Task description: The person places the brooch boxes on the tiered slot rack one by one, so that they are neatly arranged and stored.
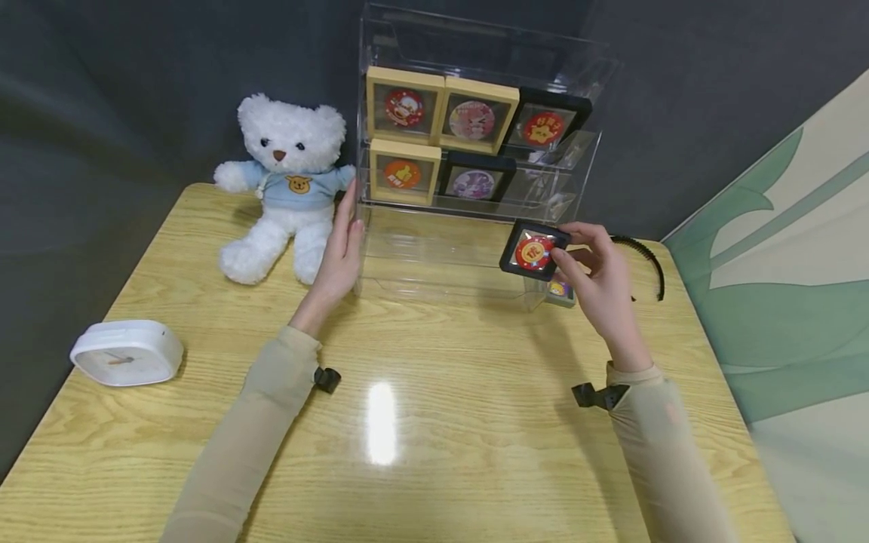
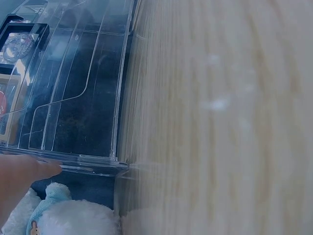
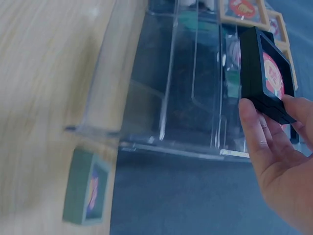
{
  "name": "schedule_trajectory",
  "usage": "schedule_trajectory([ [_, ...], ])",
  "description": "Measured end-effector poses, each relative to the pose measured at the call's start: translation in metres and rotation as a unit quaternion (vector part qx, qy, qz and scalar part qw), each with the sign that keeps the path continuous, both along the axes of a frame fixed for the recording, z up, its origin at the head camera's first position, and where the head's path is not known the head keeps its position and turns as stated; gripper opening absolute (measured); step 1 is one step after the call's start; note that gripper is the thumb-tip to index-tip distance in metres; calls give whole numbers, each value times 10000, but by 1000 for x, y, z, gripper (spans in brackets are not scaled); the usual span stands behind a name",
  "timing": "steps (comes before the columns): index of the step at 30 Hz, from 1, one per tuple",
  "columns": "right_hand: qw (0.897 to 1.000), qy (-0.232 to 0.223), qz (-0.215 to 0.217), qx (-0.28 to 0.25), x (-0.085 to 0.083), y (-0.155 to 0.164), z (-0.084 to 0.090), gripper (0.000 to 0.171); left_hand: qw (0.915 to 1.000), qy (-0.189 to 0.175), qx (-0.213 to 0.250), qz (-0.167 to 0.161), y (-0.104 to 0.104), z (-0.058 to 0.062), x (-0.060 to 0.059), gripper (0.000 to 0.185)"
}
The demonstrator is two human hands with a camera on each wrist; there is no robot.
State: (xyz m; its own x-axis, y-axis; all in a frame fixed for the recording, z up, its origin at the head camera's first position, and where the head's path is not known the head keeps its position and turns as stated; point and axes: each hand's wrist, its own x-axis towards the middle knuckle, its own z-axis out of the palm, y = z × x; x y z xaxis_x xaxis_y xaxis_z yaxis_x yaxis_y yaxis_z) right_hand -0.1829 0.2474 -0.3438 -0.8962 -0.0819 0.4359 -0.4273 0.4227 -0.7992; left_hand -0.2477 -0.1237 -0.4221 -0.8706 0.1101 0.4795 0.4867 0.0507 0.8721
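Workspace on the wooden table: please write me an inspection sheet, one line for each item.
Surface: wooden table, glossy, with a light glare.
Job's things: clear acrylic display rack holding five framed badges; black framed badge held before it.
Clutter: white teddy bear, white clock, small green frame lying by the rack.
Grippers: left hand rests flat on the rack's side; right hand pinches the black framed badge.
Cables: black coiled cord behind the right hand.
Surroundings: dark backdrop, patterned panel at right.

Badge (image 1: 534, 252) characters blurred; no text legible.
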Motion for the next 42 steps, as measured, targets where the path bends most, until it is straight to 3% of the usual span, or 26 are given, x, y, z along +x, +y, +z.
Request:
schedule_trajectory([
  [13, 9974, 281, 528, -403, -25, -57, 10, 31, 10000, -29, 3, 9, 0, 1, 1, 59],
  [21, 9964, 393, 682, -301, -34, -90, 12, 27, 10000, -60, 37, 5, 1, 0, -1, 59],
  [33, 9940, 432, 948, -338, -50, -134, 3, 27, 10000, -26, 76, 51, 0, 1, -1, 60],
  [42, 9947, 386, 914, -260, -58, -147, -11, 25, 10000, -58, -11, 47, -1, 1, -1, 60],
])
